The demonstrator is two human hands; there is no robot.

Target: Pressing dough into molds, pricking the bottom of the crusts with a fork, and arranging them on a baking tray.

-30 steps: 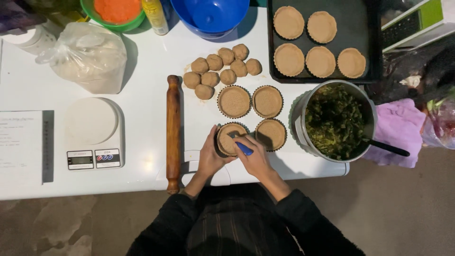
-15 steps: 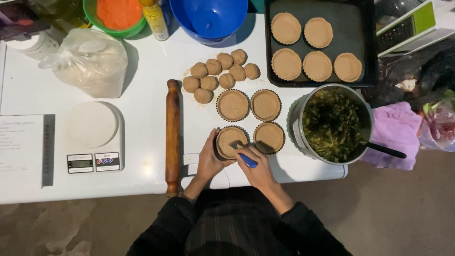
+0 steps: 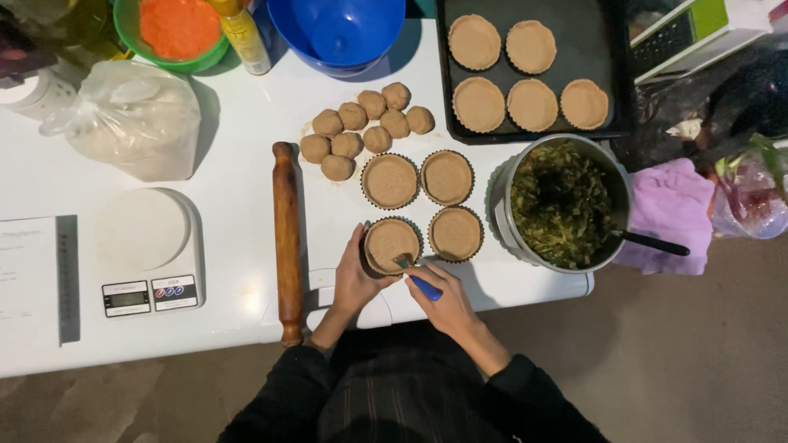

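Note:
My left hand [image 3: 355, 279] cups the left side of a small fluted tart tin [image 3: 389, 243] lined with brown dough, at the table's front edge. My right hand [image 3: 439, 297] holds a blue-handled fork [image 3: 419, 279] whose tines rest on the dough in that tin. Three more lined tart tins [image 3: 428, 182] stand just behind and to the right. Behind them lies a cluster of several brown dough balls [image 3: 361, 127].
A wooden rolling pin [image 3: 286, 238] lies left of my left hand. A metal pot of chopped greens [image 3: 566, 203] with a black utensil stands to the right, a dark baking tray [image 3: 611, 66] of lined tins behind it. A kitchen scale [image 3: 148, 250], flour bag [image 3: 131, 119], blue bowl [image 3: 341, 33], orange-filled green bowl [image 3: 176, 29].
Both hands stay on the same tart tin. The fork has shifted slightly over the dough, and the camera view has drifted a little.

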